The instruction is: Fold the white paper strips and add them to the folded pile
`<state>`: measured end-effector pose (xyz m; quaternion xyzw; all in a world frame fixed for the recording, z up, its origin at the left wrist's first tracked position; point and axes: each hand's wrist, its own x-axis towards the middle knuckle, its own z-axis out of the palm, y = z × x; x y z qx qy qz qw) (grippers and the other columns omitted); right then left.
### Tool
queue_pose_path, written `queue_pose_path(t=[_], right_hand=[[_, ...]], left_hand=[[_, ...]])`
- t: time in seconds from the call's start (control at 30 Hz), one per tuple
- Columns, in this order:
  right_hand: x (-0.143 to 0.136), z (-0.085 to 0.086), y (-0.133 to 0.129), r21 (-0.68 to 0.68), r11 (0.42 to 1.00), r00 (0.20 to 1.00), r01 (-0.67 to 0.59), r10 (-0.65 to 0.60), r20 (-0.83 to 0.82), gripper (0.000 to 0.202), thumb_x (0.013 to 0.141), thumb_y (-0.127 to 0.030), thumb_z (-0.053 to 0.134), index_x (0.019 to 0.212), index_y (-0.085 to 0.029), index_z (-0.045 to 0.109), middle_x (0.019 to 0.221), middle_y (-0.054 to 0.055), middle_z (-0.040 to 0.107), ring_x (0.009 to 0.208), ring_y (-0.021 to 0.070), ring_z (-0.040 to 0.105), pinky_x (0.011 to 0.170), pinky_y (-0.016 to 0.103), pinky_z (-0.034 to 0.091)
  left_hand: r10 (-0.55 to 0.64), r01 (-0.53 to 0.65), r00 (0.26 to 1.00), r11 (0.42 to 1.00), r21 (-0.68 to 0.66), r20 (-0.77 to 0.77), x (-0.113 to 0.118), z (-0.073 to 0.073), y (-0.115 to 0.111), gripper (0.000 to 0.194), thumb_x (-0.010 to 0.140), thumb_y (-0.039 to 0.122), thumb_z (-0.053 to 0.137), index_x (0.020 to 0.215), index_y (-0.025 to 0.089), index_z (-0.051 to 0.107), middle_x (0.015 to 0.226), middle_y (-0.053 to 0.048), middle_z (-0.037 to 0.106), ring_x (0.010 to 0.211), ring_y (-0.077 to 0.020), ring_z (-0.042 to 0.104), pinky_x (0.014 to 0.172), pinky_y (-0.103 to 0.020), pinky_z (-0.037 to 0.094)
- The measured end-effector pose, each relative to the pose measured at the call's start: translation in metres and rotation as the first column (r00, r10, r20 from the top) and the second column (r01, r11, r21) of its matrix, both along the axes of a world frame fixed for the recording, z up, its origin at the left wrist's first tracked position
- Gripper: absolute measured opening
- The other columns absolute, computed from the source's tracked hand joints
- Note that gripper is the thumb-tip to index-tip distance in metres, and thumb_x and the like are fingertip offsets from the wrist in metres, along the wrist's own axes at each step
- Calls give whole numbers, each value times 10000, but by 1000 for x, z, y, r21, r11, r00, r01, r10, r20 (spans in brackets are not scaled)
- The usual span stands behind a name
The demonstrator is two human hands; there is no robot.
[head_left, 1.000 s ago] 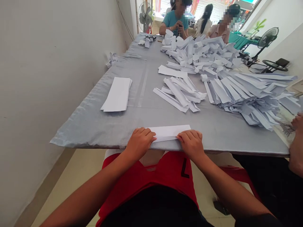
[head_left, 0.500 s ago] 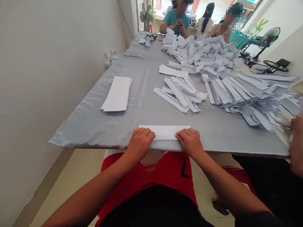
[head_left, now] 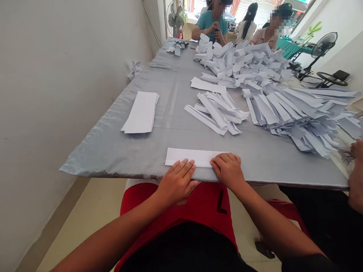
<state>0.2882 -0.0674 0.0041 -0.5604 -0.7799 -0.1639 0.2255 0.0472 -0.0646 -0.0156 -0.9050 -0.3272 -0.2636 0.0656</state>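
Note:
A folded strip of white paper (head_left: 181, 154) lies lengthwise near the table's front edge. My left hand (head_left: 179, 176) rests on its near edge, left of the middle, with the fingers stretched out. At the strip's right end my right hand (head_left: 227, 166) is closed, thumb and fingers pinching the paper and hiding that end. Beyond the strip, to the left, lies a stack of flat white paper sheets (head_left: 141, 112). Several narrow folded paper strips (head_left: 215, 109) lie loosely crossed, farther off to the right.
A grey cloth covers the table (head_left: 113, 151). Fanned folded papers (head_left: 297, 113) fill its right side; a heap of folded paper pieces (head_left: 241, 64) lies at the back. Another person's arm (head_left: 356, 177) is at the right edge. A wall (head_left: 70, 75) stands left; co-workers sit at the far end.
My left hand has let go of the strip's left end, moved right and flattened its fingers onto the near edge. The right hand stays pinched at its end.

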Motion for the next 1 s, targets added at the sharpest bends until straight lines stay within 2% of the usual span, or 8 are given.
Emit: queue_pose_path(t=[0.1,0.17,0.27,0.37,0.57,0.8,1.0], right_hand=[[-9,4,-10,79,997,1000,-27,27,1,129,963,-223,604,1005,-232,726,1056,31,771,1102,228,641,1021,403,313],[-15,4,-20,49,994,995,-95,94,20,209,970,-231,587,1140,-221,707,1171,45,756,1201,245,624,1092,427,307],[-20,-1,-33,-52,985,986,-165,166,30,305,998,-257,527,1259,-184,667,1284,71,712,1234,241,628,1099,412,380],[-16,-10,-43,-90,986,990,-137,140,23,360,1016,-262,480,1326,-157,629,1355,93,666,1265,245,619,1085,419,441],[2,-19,-61,-67,994,996,-82,85,40,386,1016,-225,470,1374,-138,588,1373,109,646,1289,250,608,1112,441,444],[17,-17,-78,-46,999,998,-15,18,57,379,1012,-179,476,1375,-179,587,1346,83,668,1240,217,644,1194,453,334],[29,-17,-83,-34,999,999,39,-38,35,364,1011,-182,468,1335,-215,630,1271,65,715,1163,204,691,1170,442,366]], left_hand=[[-16,16,1000,1000,4,-18,-2,-2,2,430,1024,391,455,1297,117,645,1369,-123,654,1293,-286,600,1078,-448,484],[-22,23,999,1000,17,-23,-3,-3,4,436,1032,389,434,1290,110,648,1365,-122,656,1289,-282,604,1074,-440,490],[-17,17,1000,1000,9,-22,-4,-2,4,435,1037,378,415,1283,111,655,1364,-123,656,1300,-279,597,1078,-443,489],[2,-2,1000,999,-32,-14,-2,-2,4,404,1042,311,395,1290,126,654,1358,-116,659,1312,-261,589,1085,-439,488],[32,-34,999,998,-62,-37,-2,-3,5,410,1049,240,349,1320,113,631,1369,-112,650,1303,-245,598,1065,-426,515],[28,-32,998,996,-82,-53,-5,-7,7,413,1049,240,353,1343,128,620,1387,-114,634,1333,-228,570,1087,-403,506],[117,-125,989,989,-84,-91,-30,-4,10,436,1052,262,331,1349,147,628,1393,-111,624,1333,-258,569,1080,-443,503]])
